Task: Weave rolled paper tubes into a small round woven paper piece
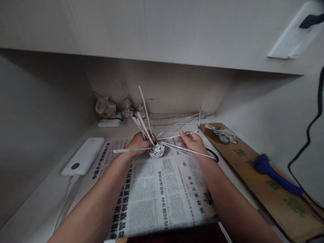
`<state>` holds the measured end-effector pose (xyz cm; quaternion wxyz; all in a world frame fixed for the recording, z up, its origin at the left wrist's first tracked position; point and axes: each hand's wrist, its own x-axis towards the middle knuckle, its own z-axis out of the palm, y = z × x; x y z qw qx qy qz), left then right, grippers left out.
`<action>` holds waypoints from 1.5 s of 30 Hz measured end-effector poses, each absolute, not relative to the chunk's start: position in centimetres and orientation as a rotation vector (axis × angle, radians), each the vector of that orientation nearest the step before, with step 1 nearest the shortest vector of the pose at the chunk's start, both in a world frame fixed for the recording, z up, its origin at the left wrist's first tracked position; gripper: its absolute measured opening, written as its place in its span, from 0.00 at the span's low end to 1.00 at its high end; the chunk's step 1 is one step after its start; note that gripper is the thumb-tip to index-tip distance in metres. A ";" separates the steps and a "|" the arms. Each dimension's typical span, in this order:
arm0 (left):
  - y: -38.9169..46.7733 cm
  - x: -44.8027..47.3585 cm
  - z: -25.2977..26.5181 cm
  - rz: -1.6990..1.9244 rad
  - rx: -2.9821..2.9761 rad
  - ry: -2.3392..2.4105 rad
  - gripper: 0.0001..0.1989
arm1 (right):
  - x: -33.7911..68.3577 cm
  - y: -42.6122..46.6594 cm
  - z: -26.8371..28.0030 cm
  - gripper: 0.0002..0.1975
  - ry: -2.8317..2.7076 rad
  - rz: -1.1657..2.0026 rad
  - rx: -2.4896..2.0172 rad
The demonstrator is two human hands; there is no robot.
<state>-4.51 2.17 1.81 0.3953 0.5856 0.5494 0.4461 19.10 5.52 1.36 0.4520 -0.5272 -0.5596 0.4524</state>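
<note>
A small round woven ball of rolled newspaper strips (pixel 157 150) sits over the newspaper sheet, with long paper rods fanning out of its top. My left hand (pixel 142 143) is closed on the ball's left side, at the base of the rods; part of its fingers is hidden behind them. Out to the right, my right hand (pixel 192 141) pinches one thin paper strip (pixel 170 137) drawn from the ball. More loose rods (pixel 182 148) run beneath that hand toward the wrist, which wears a black band (pixel 214 155).
Newspaper (pixel 149 195) covers the table. A white power bank (pixel 83 157) with a cable lies left. At the back stand woven gourd shapes (pixel 127 108), a plastic bag (pixel 105 106) and long paper rods (pixel 177 117). On cardboard (pixel 243 168) at right rests a blue-handled tool (pixel 278 177).
</note>
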 end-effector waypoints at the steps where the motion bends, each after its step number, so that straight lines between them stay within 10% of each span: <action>1: 2.2 -4.6 1.8 1.130 1.495 1.398 0.08 | 19.2 5.4 1.3 0.28 -1.491 1.138 -1.322; 17: 2.3 -4.7 1.8 0.950 1.721 1.543 0.04 | 19.2 2.9 3.1 0.24 -1.706 1.915 -0.825; 27: 2.0 -3.3 1.5 1.022 1.666 1.465 0.09 | 17.0 3.4 0.0 0.15 -1.729 1.338 -1.096; 45: 0.6 -0.9 2.1 0.954 1.569 1.401 0.07 | 16.2 2.8 0.7 0.14 -1.371 1.418 -1.110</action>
